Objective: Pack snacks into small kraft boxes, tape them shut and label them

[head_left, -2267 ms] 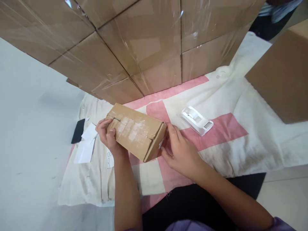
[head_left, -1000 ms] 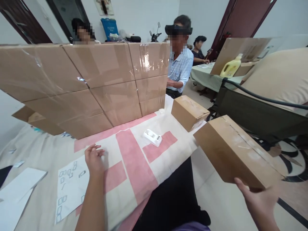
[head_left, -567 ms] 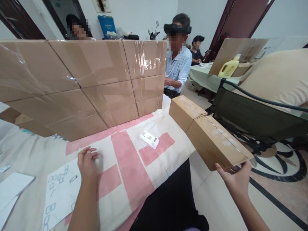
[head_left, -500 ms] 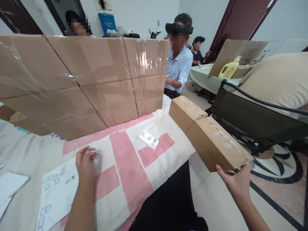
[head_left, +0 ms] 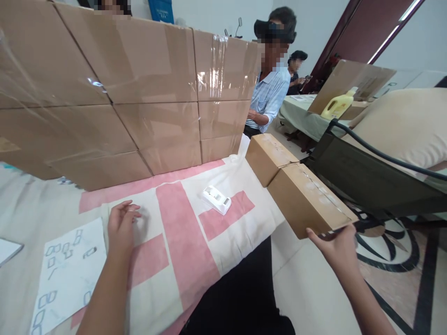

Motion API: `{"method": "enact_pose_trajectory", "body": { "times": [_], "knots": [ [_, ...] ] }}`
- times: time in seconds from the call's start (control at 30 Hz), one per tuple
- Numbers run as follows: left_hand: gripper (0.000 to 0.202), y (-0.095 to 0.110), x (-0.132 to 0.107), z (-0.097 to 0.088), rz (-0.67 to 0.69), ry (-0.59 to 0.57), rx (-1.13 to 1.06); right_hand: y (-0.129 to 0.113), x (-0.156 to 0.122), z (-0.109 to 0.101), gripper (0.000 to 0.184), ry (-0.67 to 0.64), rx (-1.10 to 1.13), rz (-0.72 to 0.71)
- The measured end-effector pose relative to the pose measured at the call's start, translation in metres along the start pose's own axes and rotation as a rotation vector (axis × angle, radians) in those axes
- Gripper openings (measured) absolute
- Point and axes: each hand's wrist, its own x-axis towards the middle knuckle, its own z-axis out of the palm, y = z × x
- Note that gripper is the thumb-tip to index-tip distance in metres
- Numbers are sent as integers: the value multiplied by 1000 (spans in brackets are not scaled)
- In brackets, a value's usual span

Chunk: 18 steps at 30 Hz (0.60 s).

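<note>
My right hand (head_left: 337, 244) grips the near end of a long cardboard box (head_left: 303, 200), thumb on its side and fingers at the end. The box angles away from me at the right edge of the cloth-covered table, with another cardboard box (head_left: 270, 156) touching its far end. On the pink and white cloth (head_left: 185, 209) lies my left hand (head_left: 120, 225), fingers loosely bent and holding nothing. A white plastic object (head_left: 216, 199), shaped like a small toy car, rests between my hands. Beside my left forearm is a paper sheet (head_left: 68, 274) with drawn outlines.
A wall of taped cardboard boxes (head_left: 153, 83) stands along the table's back. Behind it, a person in a light blue shirt (head_left: 270, 93) wears a headset. A dark folding chair (head_left: 370, 172) and a yellow jug (head_left: 338, 106) on another table are at right.
My view has tilted and shifted slightly, so the box wall appears nearer. My right hand still grips the cardboard box, and my left hand keeps its place on the cloth.
</note>
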Motion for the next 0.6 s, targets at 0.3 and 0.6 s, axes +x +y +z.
{"method": "enact_pose_trajectory", "body": {
  "times": [0.3, 0.6],
  "knots": [
    [31, -6, 2, 0, 24, -39, -49, -25, 60, 74, 104, -42, 97, -215],
    [34, -4, -2, 5, 34, -97, -1, -55, 114, 143, 109, -92, 150, -242]
  ]
}}
